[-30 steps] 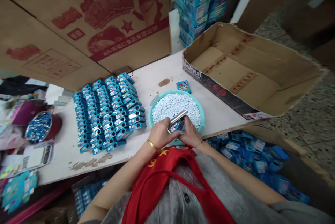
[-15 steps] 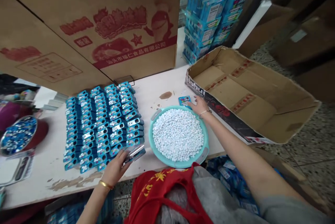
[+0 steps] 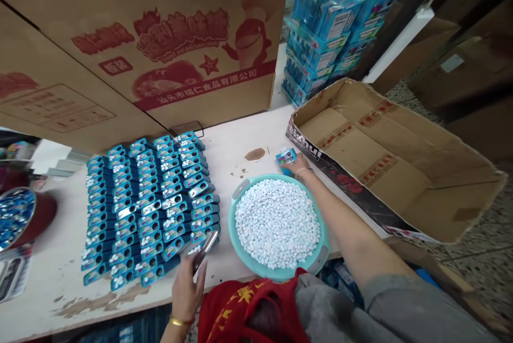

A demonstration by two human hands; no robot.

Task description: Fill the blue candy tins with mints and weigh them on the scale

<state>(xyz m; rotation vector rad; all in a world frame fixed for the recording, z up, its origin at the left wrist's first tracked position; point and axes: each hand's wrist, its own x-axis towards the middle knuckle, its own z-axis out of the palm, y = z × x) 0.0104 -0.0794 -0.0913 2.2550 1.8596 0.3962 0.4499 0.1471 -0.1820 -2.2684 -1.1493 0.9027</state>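
My left hand is closed around a narrow, shiny metal scoop, held tilted at the near right corner of the box rows. Those rows are small blue candy boxes standing on end, many with a round hole and white candies showing on top. Beyond the basin, my right hand grips a single blue candy box, its printed front facing up at a tilt; some fingers are hidden. Between my hands sits a round teal basin full of small pale candies.
A large brown carton stands behind the rows. On the right lies an open shallow cardboard box. Wrapped stacks of blue boxes stand at the back. A red bowl of blue-wrapped pieces is at the left edge.
My left hand has drawn back toward me and turned, bringing the scoop more upright. My right hand has tipped up the blue candy box, which lay flatter before. The view has shifted slightly.
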